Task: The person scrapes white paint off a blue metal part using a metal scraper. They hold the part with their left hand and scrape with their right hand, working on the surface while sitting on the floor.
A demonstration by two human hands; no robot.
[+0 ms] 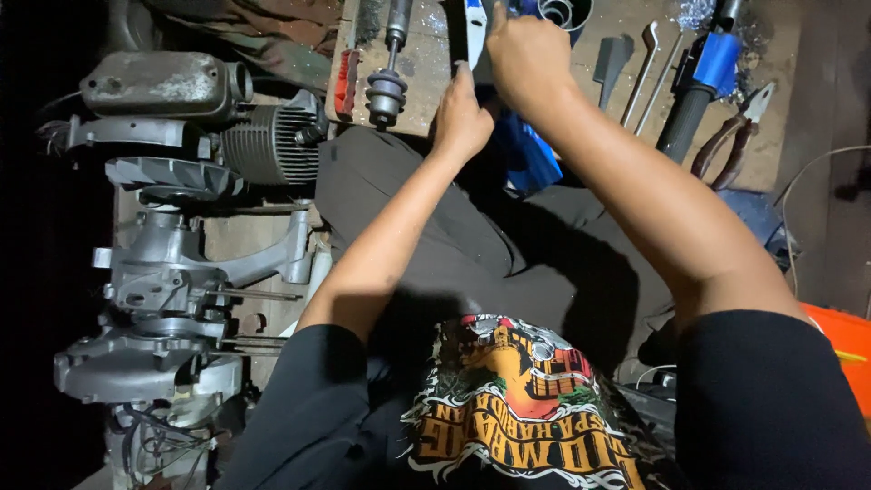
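- Left hand (461,116): reaching forward on a nearly straight arm, the back of the hand facing the camera, fingers curling closed at the far end.
- Right hand (529,56): extending further forward than the left, the fist closing with knuckles up.
- Both forearms are bare and are converging; the hands are sitting just beside each other.
- Upper arms are wearing dark sleeves.

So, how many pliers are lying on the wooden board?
1. The pliers with dark red handles lie at the board's right end, beside the black and blue tool. Others may be hidden behind the hands.
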